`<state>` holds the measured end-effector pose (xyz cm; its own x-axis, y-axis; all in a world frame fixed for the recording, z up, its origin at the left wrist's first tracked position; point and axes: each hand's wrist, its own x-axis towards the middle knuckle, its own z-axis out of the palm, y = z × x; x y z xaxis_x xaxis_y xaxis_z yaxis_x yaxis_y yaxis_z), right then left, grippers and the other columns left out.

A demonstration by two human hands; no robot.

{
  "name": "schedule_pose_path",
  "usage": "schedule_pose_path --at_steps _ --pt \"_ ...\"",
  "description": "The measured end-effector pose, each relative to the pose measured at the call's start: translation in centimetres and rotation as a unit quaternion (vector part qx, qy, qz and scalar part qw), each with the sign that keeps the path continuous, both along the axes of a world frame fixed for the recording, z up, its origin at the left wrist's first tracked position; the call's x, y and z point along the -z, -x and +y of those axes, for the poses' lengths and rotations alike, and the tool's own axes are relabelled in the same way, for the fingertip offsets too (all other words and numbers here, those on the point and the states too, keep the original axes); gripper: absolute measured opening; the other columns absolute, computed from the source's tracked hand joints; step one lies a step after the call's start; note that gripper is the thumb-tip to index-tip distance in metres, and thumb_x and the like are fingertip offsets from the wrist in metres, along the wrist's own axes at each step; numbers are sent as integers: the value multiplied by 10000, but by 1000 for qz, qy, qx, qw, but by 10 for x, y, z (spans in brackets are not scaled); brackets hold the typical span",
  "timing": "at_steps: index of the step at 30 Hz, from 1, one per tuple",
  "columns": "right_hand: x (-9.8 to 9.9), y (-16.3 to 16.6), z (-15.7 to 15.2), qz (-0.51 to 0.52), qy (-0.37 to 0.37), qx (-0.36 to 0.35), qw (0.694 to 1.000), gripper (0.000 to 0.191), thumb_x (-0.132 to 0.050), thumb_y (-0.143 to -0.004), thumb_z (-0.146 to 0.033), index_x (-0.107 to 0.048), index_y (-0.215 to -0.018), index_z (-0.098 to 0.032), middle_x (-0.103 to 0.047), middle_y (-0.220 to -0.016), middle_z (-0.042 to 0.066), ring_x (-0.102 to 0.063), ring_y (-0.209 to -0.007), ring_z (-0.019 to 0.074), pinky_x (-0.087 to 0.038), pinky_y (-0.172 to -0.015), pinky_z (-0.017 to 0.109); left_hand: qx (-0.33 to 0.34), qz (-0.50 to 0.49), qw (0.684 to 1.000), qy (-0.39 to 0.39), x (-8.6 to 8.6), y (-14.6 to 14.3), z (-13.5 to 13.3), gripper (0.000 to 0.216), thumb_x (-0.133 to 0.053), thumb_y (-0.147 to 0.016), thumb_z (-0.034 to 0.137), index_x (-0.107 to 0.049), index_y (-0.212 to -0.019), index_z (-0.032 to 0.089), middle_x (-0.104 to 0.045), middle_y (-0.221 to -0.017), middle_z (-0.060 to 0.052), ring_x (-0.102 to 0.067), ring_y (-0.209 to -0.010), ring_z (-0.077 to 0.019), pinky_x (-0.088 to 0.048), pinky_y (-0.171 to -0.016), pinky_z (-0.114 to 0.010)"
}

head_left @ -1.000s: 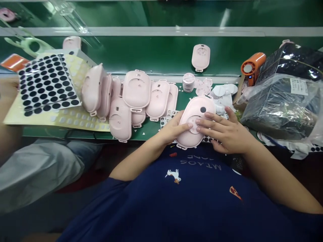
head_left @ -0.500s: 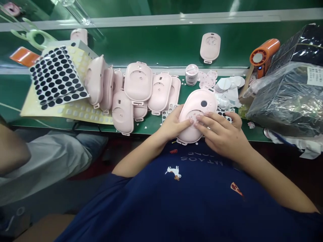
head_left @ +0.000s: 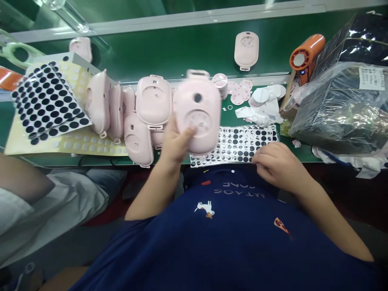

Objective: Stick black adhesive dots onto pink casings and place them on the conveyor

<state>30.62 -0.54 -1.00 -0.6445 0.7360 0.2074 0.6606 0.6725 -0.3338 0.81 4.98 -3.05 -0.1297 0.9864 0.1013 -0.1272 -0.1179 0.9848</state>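
Up off the bench, a pale pink plastic case (head_left: 197, 111) sits in the left hand (head_left: 176, 139), slightly motion-blurred.

Leftmost lies a sheet of black dot stickers (head_left: 45, 101) on yellow backing, then a huddle of matching pink cases (head_left: 153, 101) on the green bench (head_left: 226, 121). The held case is a rounded oblong with a small lug on top, a black dot high on its face and a round patterned disc below. The left fingers wrap behind it, with the thumb (head_left: 189, 131) across the lower front. Further right, the right hand (head_left: 279, 163) has its fingers loosely curled, gripping nothing, just beside a strip of black-dot stickers (head_left: 233, 145).
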Motion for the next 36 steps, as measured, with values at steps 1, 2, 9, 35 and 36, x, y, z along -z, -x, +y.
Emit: schedule_pose_path --at_steps 1,2,9,35,36 --pt "4 -5 -2 -24 47 17 998 184 -536 -922 -171 -711 -917 -227 -732 -868 26 -642 -824 197 -451 -772 360 -36 -30 999 -21 0 7 4 609 -872 -654 492 -642 -1159 242 -721 -1110 -49 -668 -1133 -270 -521 -1051 -412" --pt "8 -7 -2 -44 82 40 995 195 -527 -930 -179 -718 -937 -218 -737 -883 35 -651 -825 202 -457 -762 357 -58 -59 996 -31 1 10 7 592 -866 -649 473 -645 -1153 252 -723 -1103 -41 -665 -1144 -264 -521 -1057 -403" --pt "39 30 11 -106 118 145 977 244 -502 -938 -192 -735 -1010 -204 -724 -986 90 -641 -918 250 -444 -791 376 -6 -124 990 72 44 -43 7 686 -824 -673 521 -598 -1263 253 -707 -1179 -75 -623 -1238 -296 -506 -1075 -414" --pt "-15 47 18 423 184 233 856 151 -711 -871 -368 -610 -855 -257 -665 -830 3 -618 -721 156 -532 -642 302 41 90 995 -13 34 -63 -20 609 -769 -791 549 -560 -1270 237 -608 -1248 -94 -556 -1254 -316 -411 -1127 -449" --pt "-19 50 20 434 171 242 851 166 -728 -864 -383 -616 -856 -260 -669 -837 2 -623 -720 153 -537 -639 299 52 105 993 -24 30 -63 -22 596 -768 -798 536 -564 -1270 235 -612 -1246 -94 -553 -1258 -319 -406 -1133 -455"
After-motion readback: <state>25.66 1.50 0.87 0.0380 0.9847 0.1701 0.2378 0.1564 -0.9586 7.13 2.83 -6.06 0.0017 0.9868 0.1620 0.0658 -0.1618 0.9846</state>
